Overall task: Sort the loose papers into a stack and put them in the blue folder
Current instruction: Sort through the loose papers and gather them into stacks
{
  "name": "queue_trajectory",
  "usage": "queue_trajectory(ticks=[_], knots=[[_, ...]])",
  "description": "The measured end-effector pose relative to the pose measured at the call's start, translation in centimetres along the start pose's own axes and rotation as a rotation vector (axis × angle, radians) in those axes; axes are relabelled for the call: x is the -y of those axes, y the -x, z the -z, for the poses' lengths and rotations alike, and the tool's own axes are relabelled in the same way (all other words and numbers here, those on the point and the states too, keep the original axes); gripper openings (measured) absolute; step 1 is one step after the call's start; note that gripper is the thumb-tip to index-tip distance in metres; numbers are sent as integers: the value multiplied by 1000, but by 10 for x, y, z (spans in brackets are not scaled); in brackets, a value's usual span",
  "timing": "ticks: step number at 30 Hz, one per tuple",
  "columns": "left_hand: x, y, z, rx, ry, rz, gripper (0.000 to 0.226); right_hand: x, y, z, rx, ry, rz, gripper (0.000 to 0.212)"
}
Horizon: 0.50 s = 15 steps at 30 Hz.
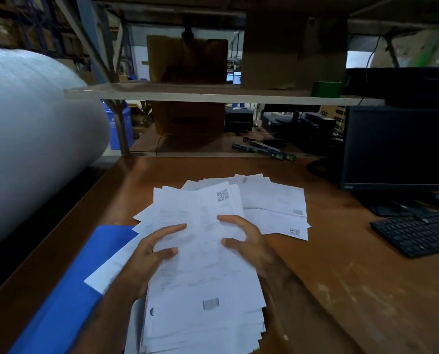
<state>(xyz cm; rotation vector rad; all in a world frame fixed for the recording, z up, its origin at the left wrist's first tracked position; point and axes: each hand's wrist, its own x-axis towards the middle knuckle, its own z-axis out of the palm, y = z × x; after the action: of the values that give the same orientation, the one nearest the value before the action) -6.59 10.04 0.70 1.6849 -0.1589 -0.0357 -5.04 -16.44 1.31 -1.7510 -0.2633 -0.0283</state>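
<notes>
Your left hand [147,254] and right hand [246,241] both rest on the loose papers [200,251], fingers spread and lightly bent, pressing the sheets from either side; neither grip pinches a sheet, both are released. The papers lie fanned out and uneven on the brown surface [341,277], some spilling toward the far right. The blue folder [67,290] lies flat at your left, its near edge partly under the papers. A black keyboard [418,232] and a dark monitor [397,146] sit at the right.
</notes>
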Motion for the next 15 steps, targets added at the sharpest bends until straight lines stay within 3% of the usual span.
queue_trajectory(ticks=[4, 6, 10, 15], knots=[[3, -16, 7, -86, 68, -14, 44, 5, -25, 12, -96, -34, -116, 31], [9, -26, 11, -112, 78, -5, 44, -7, -44, 26, -228, 217, -169, 31], [17, -41, 13, -138, 98, 8, 46, -42, -85, 58, -254, 748, -222, 51], [30, -52, 13, -99, 106, 48, 42, -55, -140, 68, -145, 1045, -370, 85]])
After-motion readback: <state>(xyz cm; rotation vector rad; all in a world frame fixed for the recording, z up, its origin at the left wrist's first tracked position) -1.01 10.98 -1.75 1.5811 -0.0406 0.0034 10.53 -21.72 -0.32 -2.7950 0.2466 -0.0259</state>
